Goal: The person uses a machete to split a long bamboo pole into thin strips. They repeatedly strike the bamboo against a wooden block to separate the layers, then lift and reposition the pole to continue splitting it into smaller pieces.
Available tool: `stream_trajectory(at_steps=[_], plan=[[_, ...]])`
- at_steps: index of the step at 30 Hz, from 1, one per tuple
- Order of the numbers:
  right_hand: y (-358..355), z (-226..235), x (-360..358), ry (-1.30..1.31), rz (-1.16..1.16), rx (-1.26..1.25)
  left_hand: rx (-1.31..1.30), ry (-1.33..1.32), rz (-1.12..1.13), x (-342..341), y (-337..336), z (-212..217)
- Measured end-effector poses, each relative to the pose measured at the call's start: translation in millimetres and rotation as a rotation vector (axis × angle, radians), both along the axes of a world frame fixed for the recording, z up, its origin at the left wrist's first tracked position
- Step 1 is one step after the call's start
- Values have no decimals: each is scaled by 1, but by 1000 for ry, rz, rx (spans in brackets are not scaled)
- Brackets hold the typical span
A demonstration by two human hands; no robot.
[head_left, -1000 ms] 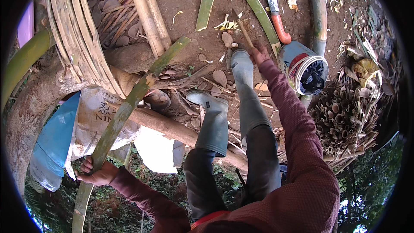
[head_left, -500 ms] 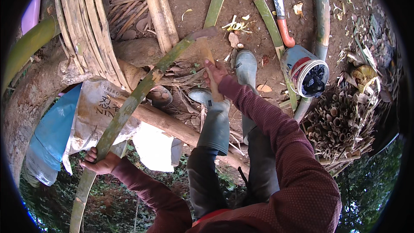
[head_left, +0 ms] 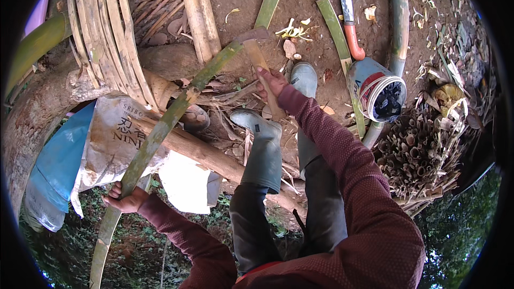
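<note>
My left hand (head_left: 126, 198) is wrapped around a long green bamboo pole (head_left: 160, 131), which slants up from the lower left toward the middle. In my right hand (head_left: 272, 83) is the wooden handle of a hatchet (head_left: 251, 53). Its dark metal head meets the upper end of the pole; whether the edge bites into the bamboo cannot be made out. Part of the handle shows below my fingers, over my boots (head_left: 266, 142).
Split bamboo strips (head_left: 110, 32) lean at the upper left over a thick log (head_left: 37, 123). A machete with an orange handle (head_left: 353, 43) lies on the ground beside a bucket of dark pieces (head_left: 388, 99). A bundle of cut tubes (head_left: 412, 152) stands at the right.
The lower end of the hatchet handle has tilted slightly to the right with my right hand. My left hand keeps its hold on the bamboo pole, and the view has shifted a little.
</note>
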State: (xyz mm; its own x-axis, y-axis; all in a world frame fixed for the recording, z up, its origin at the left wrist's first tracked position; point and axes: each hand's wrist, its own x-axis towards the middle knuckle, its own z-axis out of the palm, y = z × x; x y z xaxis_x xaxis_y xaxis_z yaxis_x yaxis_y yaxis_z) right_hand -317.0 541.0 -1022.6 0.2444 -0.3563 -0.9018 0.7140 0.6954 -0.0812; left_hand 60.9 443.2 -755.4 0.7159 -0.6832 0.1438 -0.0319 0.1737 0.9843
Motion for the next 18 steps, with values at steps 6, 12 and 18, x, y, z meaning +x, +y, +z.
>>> stream_trajectory(at_steps=[6,12,18], plan=[[1,-16,-7,91,-167,50,-9,10,-7,-9,-2,1],[-17,-8,-7,89,-49,-59,-51,88,-106,-4,1,3],[-9,-2,-15,93,93,-53,-16,20,53,-25,-5,6]])
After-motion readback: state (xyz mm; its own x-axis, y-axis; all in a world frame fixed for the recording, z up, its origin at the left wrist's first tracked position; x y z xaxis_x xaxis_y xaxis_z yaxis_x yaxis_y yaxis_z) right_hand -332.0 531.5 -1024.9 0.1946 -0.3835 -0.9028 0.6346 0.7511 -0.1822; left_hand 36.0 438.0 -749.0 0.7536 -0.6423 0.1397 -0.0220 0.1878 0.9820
